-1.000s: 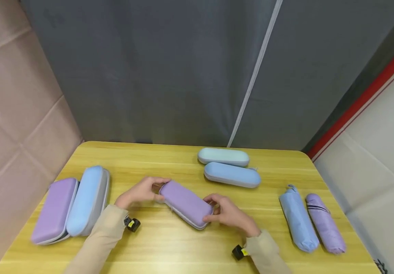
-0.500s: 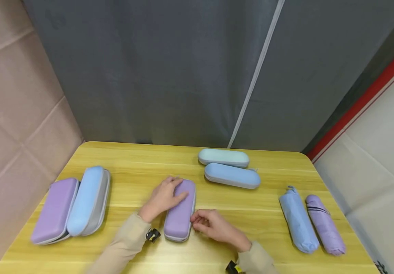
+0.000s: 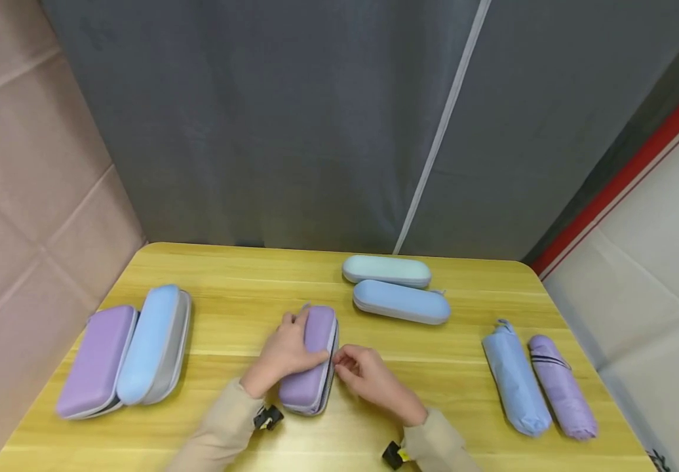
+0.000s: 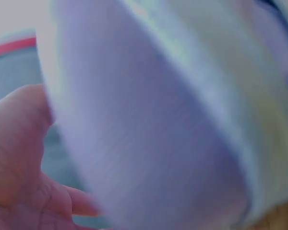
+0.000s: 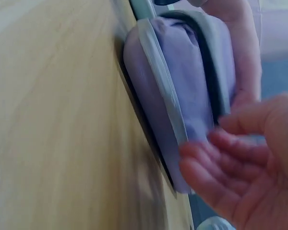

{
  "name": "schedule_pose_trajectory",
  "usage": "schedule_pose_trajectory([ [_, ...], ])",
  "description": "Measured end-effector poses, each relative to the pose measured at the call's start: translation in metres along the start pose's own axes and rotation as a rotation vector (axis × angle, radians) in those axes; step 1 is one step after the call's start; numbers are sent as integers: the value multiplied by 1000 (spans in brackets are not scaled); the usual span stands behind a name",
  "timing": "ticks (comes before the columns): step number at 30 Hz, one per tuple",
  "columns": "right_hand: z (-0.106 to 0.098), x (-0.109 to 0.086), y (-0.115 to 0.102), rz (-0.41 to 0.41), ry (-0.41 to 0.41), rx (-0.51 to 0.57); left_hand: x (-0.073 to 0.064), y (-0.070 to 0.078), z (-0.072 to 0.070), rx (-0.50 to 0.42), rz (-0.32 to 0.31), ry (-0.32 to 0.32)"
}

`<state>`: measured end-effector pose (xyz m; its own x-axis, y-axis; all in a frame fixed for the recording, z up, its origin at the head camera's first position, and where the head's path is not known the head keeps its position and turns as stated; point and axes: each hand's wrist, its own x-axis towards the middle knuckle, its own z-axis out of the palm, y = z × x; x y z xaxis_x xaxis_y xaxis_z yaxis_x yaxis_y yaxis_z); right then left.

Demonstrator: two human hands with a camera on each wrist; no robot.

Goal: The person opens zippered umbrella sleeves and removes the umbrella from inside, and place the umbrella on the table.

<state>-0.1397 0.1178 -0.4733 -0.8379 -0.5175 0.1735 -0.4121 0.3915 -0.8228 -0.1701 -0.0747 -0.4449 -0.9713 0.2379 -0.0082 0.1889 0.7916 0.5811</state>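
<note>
Purple zip case (image 3: 320, 328): in the head view, lying on the wooden table (image 3: 233, 275), between both hands. Left hand (image 3: 283, 353): spread over its top, thumb toward its right edge. Right hand (image 3: 370, 377): fingers curled at that edge. Beyond it and rightward: blue oblong case (image 3: 401, 302), mint case (image 3: 385, 270). Well to its right: two folded umbrellas (image 3: 515, 380). Well to its left: second purple case (image 3: 97, 360), light-blue case (image 3: 147, 347). Left wrist view: blurred, left palm beside its purple surface. Right wrist view: crinkled fabric showing between its pale trims; right fingertips blurred alongside; unable to tell any pinch.
</note>
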Motion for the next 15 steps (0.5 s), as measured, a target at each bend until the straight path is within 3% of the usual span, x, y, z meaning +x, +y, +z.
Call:
schedule_pose_trajectory([
  [6, 10, 12, -6, 61, 207, -87, -4, -22, -19, -296, 0, -80],
  [9, 15, 22, -13, 123, 274, -97, -6, -35, -25, -421, -37, -135],
  [11, 18, 29, -18, 167, 302, -123, -7, -43, -27, -483, -78, -170],
  [15, 27, 42, -27, 221, 301, -272, -9, -53, -27, -618, -125, -217],
])
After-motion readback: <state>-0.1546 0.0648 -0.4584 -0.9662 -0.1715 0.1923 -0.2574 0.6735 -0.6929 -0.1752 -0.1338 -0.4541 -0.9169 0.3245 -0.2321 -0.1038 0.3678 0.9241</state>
